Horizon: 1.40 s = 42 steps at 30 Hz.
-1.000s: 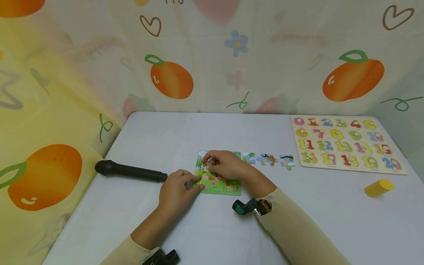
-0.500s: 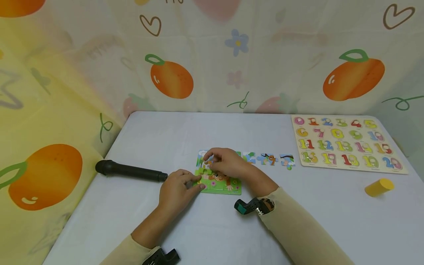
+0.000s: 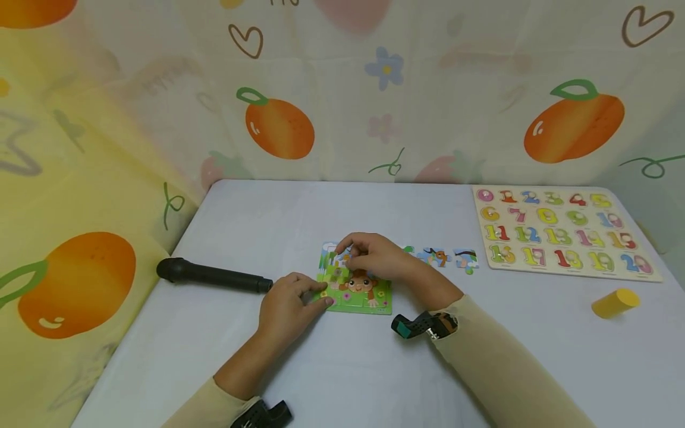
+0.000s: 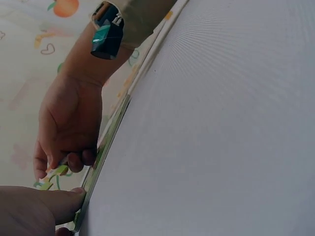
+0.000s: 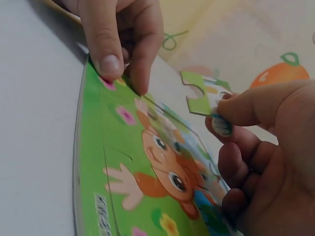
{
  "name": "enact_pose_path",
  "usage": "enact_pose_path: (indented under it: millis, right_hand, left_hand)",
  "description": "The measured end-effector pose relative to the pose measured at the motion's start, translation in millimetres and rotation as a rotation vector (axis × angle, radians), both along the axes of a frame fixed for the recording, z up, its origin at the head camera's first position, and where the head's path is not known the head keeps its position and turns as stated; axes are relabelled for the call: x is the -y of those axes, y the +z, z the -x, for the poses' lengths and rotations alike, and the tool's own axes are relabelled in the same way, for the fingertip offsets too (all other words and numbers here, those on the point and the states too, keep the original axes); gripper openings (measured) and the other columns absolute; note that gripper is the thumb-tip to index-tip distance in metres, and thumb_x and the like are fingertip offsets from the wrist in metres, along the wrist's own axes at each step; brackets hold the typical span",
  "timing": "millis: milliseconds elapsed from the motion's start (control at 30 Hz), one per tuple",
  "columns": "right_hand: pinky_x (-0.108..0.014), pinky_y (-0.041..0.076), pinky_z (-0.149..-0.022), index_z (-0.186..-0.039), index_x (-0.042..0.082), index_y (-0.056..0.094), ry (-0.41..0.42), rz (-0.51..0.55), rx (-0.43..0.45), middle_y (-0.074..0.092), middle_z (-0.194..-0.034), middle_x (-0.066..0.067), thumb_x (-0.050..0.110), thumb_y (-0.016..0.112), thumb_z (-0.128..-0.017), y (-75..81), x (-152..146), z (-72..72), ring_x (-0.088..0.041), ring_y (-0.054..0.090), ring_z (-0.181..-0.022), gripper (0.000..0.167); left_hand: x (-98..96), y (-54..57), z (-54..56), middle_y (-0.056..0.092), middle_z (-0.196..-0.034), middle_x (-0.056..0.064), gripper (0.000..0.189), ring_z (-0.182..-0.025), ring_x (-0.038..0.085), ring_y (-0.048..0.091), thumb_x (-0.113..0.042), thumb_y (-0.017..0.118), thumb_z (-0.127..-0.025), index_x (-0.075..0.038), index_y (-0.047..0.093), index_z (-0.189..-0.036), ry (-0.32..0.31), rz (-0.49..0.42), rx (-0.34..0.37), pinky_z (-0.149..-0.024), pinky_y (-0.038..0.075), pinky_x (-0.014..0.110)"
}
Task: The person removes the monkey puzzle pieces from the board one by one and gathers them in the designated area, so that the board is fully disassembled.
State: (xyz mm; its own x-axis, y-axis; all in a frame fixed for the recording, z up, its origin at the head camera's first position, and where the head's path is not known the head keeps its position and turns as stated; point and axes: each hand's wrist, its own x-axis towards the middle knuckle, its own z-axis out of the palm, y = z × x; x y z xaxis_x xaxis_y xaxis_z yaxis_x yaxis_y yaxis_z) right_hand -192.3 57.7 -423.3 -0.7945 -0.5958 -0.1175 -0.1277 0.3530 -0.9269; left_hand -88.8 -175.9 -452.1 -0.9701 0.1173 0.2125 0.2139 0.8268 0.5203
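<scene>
Where fingers [image 5: 248, 106] pinch, a piece [image 5: 210, 92] protrudes.

There is room along the table's [image 3: 321, 208] far middle. The right hand [image 3: 377, 257] blocks the way over the puzzle [image 3: 353, 304], and the black microphone [image 3: 214, 275] blocks the left side.

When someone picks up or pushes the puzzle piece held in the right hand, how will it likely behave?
The puzzle piece is probably stiff: it looks flat and unbent, although the right hand pinches it only at one end. It is likely light, being small and thin. Pushed, it would probably slide rather than roll, because of its flat shape.
</scene>
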Motion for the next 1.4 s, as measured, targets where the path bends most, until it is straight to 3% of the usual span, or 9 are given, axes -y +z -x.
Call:
enact_pose_path:
  millis: [167,333,567,733,900,1100,1400]
  right_hand:
    - [-0.036,0.051,-0.076,-0.125,0.015,0.072,-0.023,0.019,-0.007,0.063,-0.092,-0.006,0.008,0.068,-0.101,3.3,-9,-1.1,-0.025,0.06,-0.083,0.025]
    - [-0.037,0.05,-0.08,-0.125,0.014,0.072,-0.029,0.025,0.002,0.065,-0.092,-0.007,0.007,0.068,-0.101,6.6,-24,-4.0,-0.027,0.064,-0.087,0.025]
    - [-0.033,0.043,-0.073,-0.124,0.015,0.072,-0.062,-0.02,-0.018,0.06,-0.097,-0.007,0.008,0.069,-0.1,18.1,-55,-13.9,-0.026,0.054,-0.09,0.025]
    - [-0.032,0.045,-0.071,-0.123,0.014,0.072,-0.1,-0.058,-0.013,0.059,-0.098,-0.009,0.009,0.069,-0.1,21.6,-76,-21.1,-0.026,0.056,-0.086,0.024]
    - [-0.031,0.047,-0.067,-0.123,0.011,0.072,-0.131,-0.088,-0.007,0.059,-0.099,-0.009,0.006,0.07,-0.098,18.1,-93,-29.8,-0.025,0.056,-0.081,0.025]
    - [-0.029,0.047,-0.067,-0.118,0.01,0.076,-0.181,-0.145,-0.028,0.06,-0.099,-0.008,0.007,0.073,-0.098,10.5,-106,-38.3,-0.024,0.054,-0.085,0.021]
    - [-0.032,0.047,-0.071,-0.115,0.016,0.079,-0.197,-0.219,-0.124,0.065,-0.096,-0.003,0.013,0.073,-0.1,-5.0,-113,-46.0,-0.021,0.056,-0.08,0.016]
  left_hand:
    - [0.3,-1.6,1.8,0.072,-0.104,0.0,0.033,-0.089,0.018,0.061,-0.034,0.095,-0.083,-0.016,0.084,-0.109,-0.016,0.006,-0.006,-0.075,0.047,0.038]
    - [0.6,-4.5,2.8,0.072,-0.106,0.001,0.033,-0.101,0.024,0.065,-0.034,0.092,-0.085,-0.016,0.082,-0.111,-0.037,0.022,-0.015,-0.086,0.049,0.043]
    - [1.7,-9.0,2.5,0.071,-0.108,-0.001,0.033,-0.104,0.023,0.064,-0.036,0.089,-0.088,-0.018,0.08,-0.114,-0.048,0.03,-0.016,-0.093,0.046,0.046]
    - [3.4,-12.2,3.1,0.07,-0.108,-0.001,0.032,-0.104,0.023,0.063,-0.035,0.089,-0.088,-0.018,0.079,-0.114,-0.05,0.026,-0.036,-0.093,0.044,0.046]
    - [2.8,-13.3,3.8,0.07,-0.108,-0.001,0.032,-0.103,0.023,0.062,-0.034,0.089,-0.087,-0.017,0.079,-0.113,-0.054,0.015,-0.028,-0.093,0.043,0.046]
    - [3.2,-13.3,3.3,0.07,-0.108,-0.002,0.032,-0.103,0.023,0.062,-0.033,0.09,-0.087,-0.017,0.079,-0.113,-0.049,0.015,-0.02,-0.093,0.044,0.046]
    - [2.2,-10.9,2.9,0.07,-0.108,-0.002,0.032,-0.103,0.023,0.062,-0.033,0.089,-0.087,-0.017,0.079,-0.113,-0.056,0.007,-0.028,-0.091,0.043,0.045]
